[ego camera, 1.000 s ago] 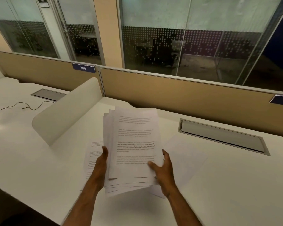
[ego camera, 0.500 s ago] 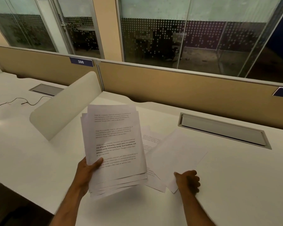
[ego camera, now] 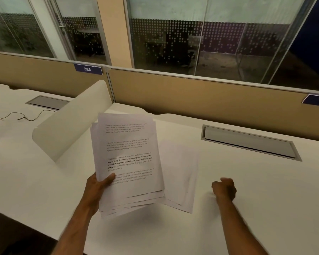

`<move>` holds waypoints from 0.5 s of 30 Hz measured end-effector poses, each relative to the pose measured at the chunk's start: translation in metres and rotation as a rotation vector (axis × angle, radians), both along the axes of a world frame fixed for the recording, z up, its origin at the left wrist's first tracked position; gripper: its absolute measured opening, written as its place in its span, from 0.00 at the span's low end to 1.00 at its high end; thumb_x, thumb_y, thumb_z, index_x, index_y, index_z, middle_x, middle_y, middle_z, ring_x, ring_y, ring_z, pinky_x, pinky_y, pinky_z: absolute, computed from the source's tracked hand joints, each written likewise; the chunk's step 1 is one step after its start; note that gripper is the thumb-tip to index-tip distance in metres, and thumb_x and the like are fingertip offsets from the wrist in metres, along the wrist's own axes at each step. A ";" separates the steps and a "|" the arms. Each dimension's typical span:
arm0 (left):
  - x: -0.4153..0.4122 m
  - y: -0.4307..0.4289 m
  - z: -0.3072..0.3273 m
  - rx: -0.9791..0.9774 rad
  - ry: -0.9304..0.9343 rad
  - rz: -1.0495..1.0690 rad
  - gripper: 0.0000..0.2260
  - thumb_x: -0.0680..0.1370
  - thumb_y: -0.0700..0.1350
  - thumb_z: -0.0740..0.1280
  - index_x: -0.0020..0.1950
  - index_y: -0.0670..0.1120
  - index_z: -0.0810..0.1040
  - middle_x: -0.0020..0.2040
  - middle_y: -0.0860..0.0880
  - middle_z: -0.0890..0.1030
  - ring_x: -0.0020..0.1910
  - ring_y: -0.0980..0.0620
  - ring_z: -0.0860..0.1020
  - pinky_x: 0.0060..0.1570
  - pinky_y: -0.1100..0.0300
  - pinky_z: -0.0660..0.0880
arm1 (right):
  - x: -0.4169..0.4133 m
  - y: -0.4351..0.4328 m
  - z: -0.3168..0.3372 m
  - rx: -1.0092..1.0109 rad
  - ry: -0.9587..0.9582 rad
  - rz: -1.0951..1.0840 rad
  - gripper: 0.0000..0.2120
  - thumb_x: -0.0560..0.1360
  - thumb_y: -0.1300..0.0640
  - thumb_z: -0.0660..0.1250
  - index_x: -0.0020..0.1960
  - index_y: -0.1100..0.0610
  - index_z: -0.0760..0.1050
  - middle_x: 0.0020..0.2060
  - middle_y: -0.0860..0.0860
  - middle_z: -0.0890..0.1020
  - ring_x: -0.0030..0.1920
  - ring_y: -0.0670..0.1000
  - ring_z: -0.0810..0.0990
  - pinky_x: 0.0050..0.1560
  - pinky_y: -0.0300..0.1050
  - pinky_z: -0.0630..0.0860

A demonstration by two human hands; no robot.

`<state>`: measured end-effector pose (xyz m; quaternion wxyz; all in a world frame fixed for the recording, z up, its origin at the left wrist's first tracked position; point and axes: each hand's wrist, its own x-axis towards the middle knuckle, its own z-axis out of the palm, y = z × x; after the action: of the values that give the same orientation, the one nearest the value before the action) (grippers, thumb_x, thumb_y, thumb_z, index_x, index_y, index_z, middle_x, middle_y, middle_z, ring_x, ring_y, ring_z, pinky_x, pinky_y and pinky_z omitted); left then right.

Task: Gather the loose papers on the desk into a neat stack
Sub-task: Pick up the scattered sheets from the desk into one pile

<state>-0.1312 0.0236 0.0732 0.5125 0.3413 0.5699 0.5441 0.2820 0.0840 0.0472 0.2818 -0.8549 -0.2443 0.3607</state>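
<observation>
- Head view: left hand grips the stack of papers by its lower left edge, thumb across the printed top sheet, sheets fanned and lifted off the desk.
- Loose sheets lie flat just right of the stack.
- Right hand, fingers curled loosely, holds nothing, near the sheets' right edge.

Single head view: looks forward and down, close over desk, facing partition.
</observation>
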 end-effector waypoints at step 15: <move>-0.080 -0.041 -0.006 -0.042 -0.001 0.119 0.18 0.70 0.44 0.74 0.60 0.46 0.81 0.52 0.45 0.88 0.47 0.43 0.88 0.38 0.52 0.85 | -0.201 0.009 -0.037 -0.083 -0.377 0.534 0.33 0.74 0.36 0.66 0.68 0.60 0.68 0.64 0.58 0.74 0.63 0.58 0.75 0.60 0.52 0.75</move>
<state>-0.2111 -0.0173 0.0669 0.4867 0.2958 0.6001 0.5616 0.0807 0.0933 0.0105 0.0918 -0.8230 -0.4927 0.2672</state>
